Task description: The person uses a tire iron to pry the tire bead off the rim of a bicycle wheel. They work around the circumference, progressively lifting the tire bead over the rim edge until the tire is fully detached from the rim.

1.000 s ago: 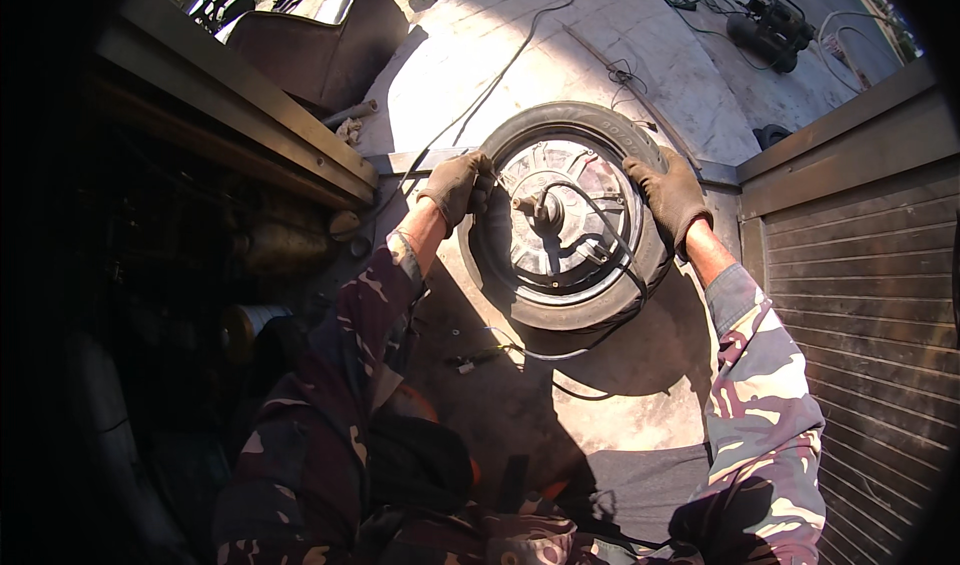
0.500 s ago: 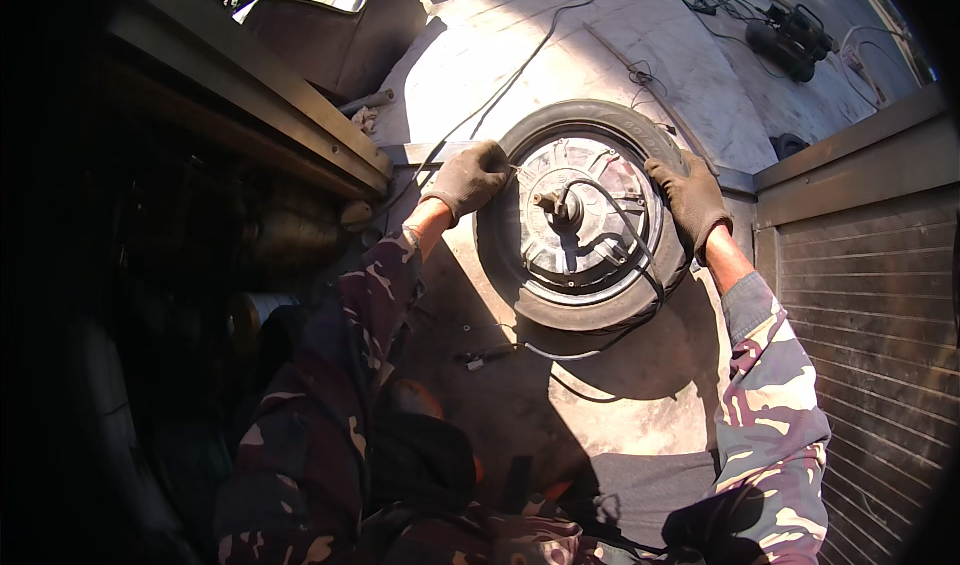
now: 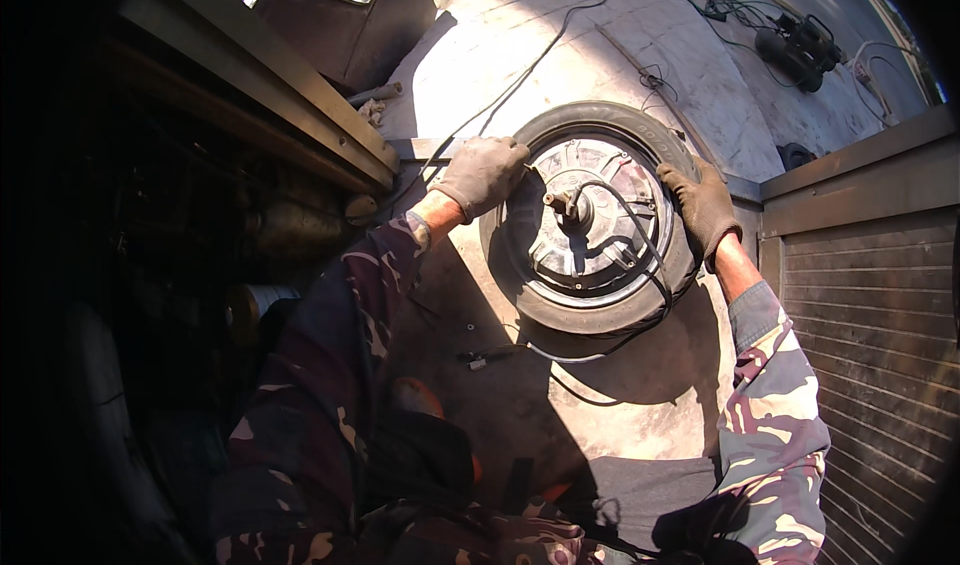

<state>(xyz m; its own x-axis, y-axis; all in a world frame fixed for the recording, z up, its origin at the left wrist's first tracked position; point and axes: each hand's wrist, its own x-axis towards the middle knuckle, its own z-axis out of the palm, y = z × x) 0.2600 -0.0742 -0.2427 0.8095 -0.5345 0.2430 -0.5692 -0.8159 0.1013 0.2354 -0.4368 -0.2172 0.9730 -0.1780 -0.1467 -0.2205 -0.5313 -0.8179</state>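
A wheel with a black rubber tyre (image 3: 585, 322) and a silver hub motor (image 3: 600, 235) sits between my gloved hands. An axle stub (image 3: 556, 203) sticks up from its hub, with a black cable (image 3: 640, 233) coming out beside it. At the hub's upper left edge, my left hand (image 3: 487, 175) has its fingers pinched together; whatever may be in them is too small to make out. My right hand (image 3: 703, 203) grips the tyre's right side, fingers over the sidewall and the palm at the outer edge. Below the wheel, the cable's connector end (image 3: 482, 357) lies on the floor.
A metal-framed door panel (image 3: 870, 315) stands at the right, a metal frame (image 3: 290, 95) at the left. A doorsill (image 3: 425, 149) runs behind the wheel. Outside lie a thin rod (image 3: 660, 90), a black compressor-like machine (image 3: 800, 53) and tangled cables (image 3: 705, 0). A spool (image 3: 262, 305) is at the left.
My left hand has moved slightly right and its back has turned more upward, fingers now over the rim. My right hand keeps its hold on the tyre. The whole view has shifted a little.
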